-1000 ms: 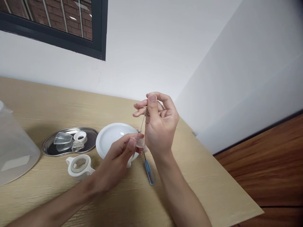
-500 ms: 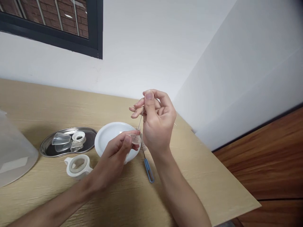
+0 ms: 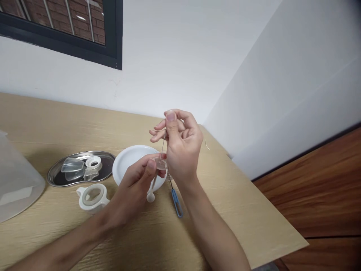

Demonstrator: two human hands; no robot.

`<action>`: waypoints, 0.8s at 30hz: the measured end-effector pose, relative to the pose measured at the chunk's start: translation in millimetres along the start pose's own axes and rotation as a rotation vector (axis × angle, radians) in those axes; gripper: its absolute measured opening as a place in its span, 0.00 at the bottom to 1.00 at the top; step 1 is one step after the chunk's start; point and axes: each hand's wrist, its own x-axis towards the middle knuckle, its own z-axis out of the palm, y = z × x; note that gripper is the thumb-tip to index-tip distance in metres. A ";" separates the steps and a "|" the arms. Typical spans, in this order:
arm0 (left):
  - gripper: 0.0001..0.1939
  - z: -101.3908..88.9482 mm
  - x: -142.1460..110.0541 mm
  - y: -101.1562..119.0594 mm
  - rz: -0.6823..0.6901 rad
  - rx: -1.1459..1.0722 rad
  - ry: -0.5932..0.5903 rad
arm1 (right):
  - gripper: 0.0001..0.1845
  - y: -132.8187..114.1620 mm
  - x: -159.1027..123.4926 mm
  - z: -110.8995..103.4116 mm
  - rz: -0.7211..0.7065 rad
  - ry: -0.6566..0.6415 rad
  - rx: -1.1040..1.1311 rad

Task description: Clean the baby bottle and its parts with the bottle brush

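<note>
the step in hand looks to be working a thin rod [image 3: 163,146] into a small clear cup [image 3: 160,164], both held up in front of the person, above the near right part of the plate [image 3: 122,162]. the right hand [image 3: 183,139] pinches the rod's upper end between thumb and forefinger, the other fingers loosely spread and holding nothing that shows. the left hand [image 3: 138,175] is closed on the cup, thumb on the near side of its rim and fingers on the far side. the rod's long axis stands near upright, its top leaning a little to the right and its lower end pointing down into the cup's mouth; whether the tip stops inside or passes through, i cannot tell. the cup's mouth faces up, seemingly tipped a little toward the person. below it a narrow stem [image 3: 155,180] slants down and left to a round white knob [image 3: 150,197], but what these belong to is unclear. as i judge it, the next move calls for a steady left grip and a light pinch on the right, with any push or pull kept along the rod's own line so it does not bend or scrape the rim. just right of the plate, a blue tool [image 3: 173,194] lies on the table [image 3: 239,210].
</note>
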 end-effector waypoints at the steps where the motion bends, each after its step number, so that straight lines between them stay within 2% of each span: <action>1: 0.19 -1.2 0.5 0.2 0.002 -0.005 0.003 | 0.04 0.0 -0.8 0.6 0.009 -0.004 -0.016; 9: 0.19 -8.6 6.8 11.2 0.005 -0.040 0.096 | 0.06 -1.1 -4.9 1.6 0.029 -0.050 -0.087; 13: 0.17 -9.4 10.9 22.0 -0.016 -0.120 0.151 | 0.07 3.5 -9.9 3.5 0.137 -0.127 -0.107; 17: 0.16 -11.8 15.4 31.0 -0.017 -0.196 0.172 | 0.08 7.8 -14.6 6.7 0.244 -0.211 -0.123; 24: 0.13 -13.4 18.2 36.3 -0.011 -0.208 0.174 | 0.09 8.7 -16.5 7.3 0.258 -0.211 -0.158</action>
